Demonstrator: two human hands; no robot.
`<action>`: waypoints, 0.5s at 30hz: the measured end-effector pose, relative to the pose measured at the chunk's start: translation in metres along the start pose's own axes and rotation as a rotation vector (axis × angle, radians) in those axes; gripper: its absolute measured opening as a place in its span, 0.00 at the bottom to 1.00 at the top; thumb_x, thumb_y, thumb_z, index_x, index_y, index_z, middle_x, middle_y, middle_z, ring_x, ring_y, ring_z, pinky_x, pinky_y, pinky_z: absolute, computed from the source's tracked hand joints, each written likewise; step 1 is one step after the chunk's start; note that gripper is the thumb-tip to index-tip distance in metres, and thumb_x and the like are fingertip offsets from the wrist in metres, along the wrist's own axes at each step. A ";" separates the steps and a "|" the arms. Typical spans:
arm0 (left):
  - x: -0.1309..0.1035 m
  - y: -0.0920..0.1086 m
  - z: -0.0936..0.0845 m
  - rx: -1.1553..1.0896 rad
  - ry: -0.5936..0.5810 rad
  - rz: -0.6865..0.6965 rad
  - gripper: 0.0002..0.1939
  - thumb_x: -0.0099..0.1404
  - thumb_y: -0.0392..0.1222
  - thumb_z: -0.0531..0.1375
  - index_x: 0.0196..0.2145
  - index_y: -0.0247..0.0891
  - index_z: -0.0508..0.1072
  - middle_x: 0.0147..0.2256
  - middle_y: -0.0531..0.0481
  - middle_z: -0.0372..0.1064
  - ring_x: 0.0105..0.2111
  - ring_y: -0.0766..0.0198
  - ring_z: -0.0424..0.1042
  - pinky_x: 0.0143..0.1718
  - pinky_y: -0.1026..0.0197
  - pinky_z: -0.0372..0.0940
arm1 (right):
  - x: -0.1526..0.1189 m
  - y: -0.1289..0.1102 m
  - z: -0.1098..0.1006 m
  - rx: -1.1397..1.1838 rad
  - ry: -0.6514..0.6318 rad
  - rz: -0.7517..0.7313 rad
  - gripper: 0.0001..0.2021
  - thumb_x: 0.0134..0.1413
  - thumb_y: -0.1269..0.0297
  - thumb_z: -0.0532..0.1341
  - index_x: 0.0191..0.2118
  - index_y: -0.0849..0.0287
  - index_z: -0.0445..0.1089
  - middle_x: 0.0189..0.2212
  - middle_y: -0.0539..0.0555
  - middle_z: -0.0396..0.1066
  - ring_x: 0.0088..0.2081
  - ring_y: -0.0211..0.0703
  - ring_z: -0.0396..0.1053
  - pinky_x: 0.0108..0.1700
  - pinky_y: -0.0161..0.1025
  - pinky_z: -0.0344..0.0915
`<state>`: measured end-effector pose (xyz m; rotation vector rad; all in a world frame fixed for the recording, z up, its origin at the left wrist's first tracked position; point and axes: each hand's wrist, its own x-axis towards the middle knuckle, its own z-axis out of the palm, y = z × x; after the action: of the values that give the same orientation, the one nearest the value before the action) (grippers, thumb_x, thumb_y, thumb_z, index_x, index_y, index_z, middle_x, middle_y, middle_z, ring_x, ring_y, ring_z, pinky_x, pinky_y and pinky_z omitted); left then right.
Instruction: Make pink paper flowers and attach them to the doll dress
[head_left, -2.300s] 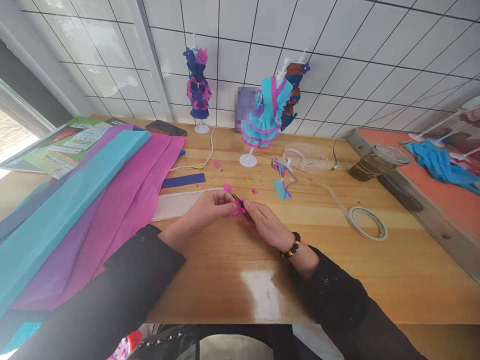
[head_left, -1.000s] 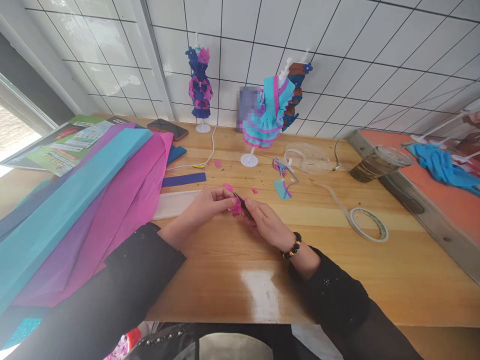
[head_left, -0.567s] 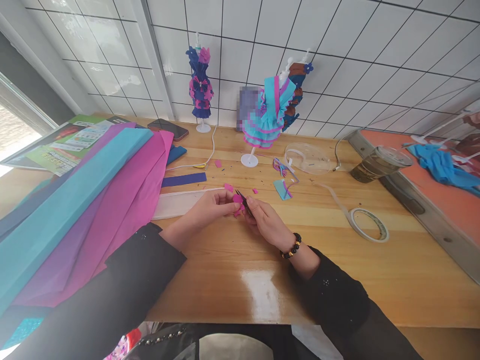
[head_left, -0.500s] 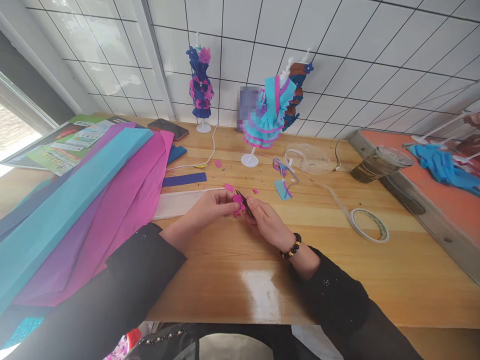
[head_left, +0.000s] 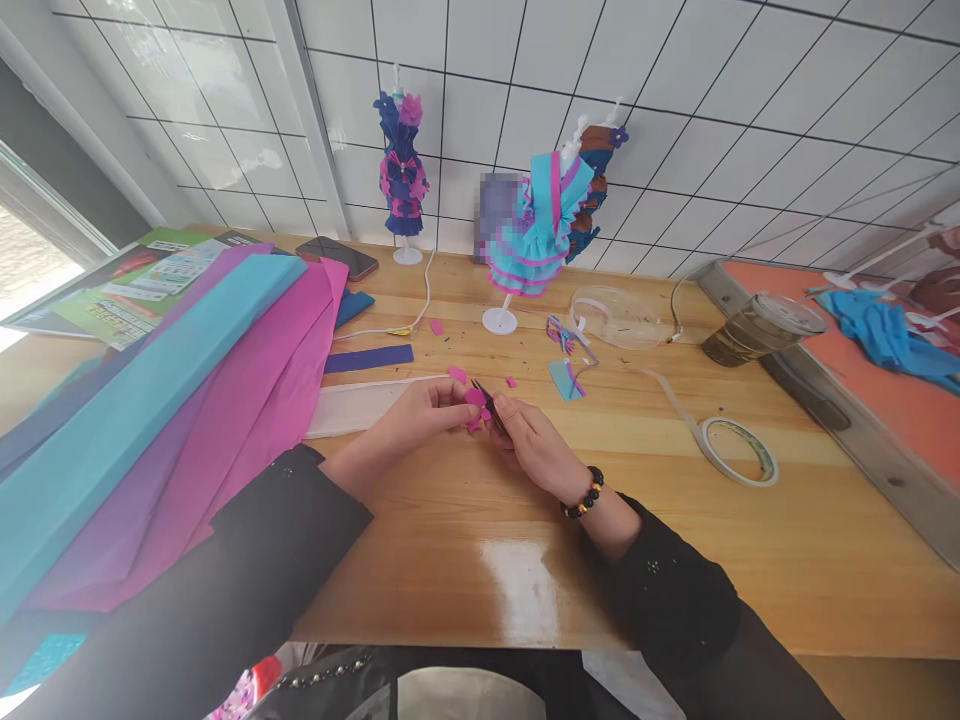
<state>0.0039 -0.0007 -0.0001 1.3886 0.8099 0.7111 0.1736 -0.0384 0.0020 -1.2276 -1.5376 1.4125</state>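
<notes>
In the middle of the table, my left hand (head_left: 431, 405) pinches a small piece of bright pink paper (head_left: 475, 397) between thumb and fingertips. My right hand (head_left: 536, 445), with a beaded bracelet at the wrist, is closed around slim dark tweezers (head_left: 489, 402). The tweezers' pointed tips lie against or just beside the pink paper, aimed up and left. Fingers partly cover both the tool and the paper. Small pink scraps (head_left: 457, 375) lie just beyond my hands. A strip of white material (head_left: 349, 408) lies beside my left hand.
Folded crepe paper sheets (head_left: 247, 300) cover the left side. A turquoise paper dress on a stand (head_left: 541, 225) and a navy-pink one (head_left: 403, 170) stand at the back. A tape roll (head_left: 739, 450), a cup (head_left: 761, 330) and a turquoise scrap (head_left: 566, 379) lie rightward.
</notes>
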 end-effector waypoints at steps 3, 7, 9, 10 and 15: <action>0.000 0.000 0.000 -0.021 -0.004 -0.014 0.08 0.57 0.42 0.60 0.29 0.33 0.70 0.31 0.47 0.71 0.31 0.65 0.69 0.35 0.62 0.62 | 0.000 0.001 0.000 0.006 0.004 -0.002 0.21 0.59 0.47 0.44 0.27 0.58 0.58 0.16 0.43 0.45 0.17 0.31 0.42 0.18 0.31 0.44; 0.000 0.000 0.001 -0.033 0.006 -0.029 0.09 0.56 0.44 0.60 0.30 0.33 0.70 0.30 0.47 0.71 0.31 0.65 0.69 0.35 0.63 0.62 | 0.000 0.001 0.000 0.017 0.006 -0.007 0.20 0.59 0.47 0.45 0.26 0.58 0.57 0.16 0.43 0.45 0.17 0.31 0.42 0.17 0.31 0.44; -0.001 0.000 0.001 -0.033 0.007 -0.028 0.09 0.56 0.44 0.60 0.30 0.33 0.70 0.30 0.47 0.71 0.31 0.65 0.69 0.35 0.63 0.62 | 0.000 0.000 0.000 0.023 0.003 -0.009 0.20 0.59 0.47 0.44 0.26 0.58 0.57 0.17 0.43 0.44 0.17 0.31 0.42 0.17 0.31 0.44; -0.001 0.000 0.001 -0.034 0.009 -0.030 0.10 0.56 0.44 0.60 0.30 0.33 0.70 0.30 0.47 0.71 0.31 0.65 0.69 0.35 0.63 0.62 | 0.000 0.000 0.000 0.024 0.001 -0.009 0.20 0.59 0.48 0.44 0.26 0.58 0.57 0.17 0.43 0.44 0.17 0.31 0.42 0.17 0.31 0.44; -0.002 0.001 0.001 -0.040 0.013 -0.043 0.10 0.56 0.44 0.60 0.29 0.34 0.70 0.30 0.48 0.71 0.30 0.66 0.69 0.34 0.63 0.62 | 0.000 0.000 0.000 0.023 0.001 0.001 0.20 0.59 0.48 0.45 0.26 0.57 0.57 0.16 0.43 0.43 0.16 0.31 0.41 0.16 0.31 0.43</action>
<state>0.0038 -0.0025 0.0010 1.3277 0.8290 0.6998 0.1735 -0.0387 0.0025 -1.2157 -1.5164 1.4260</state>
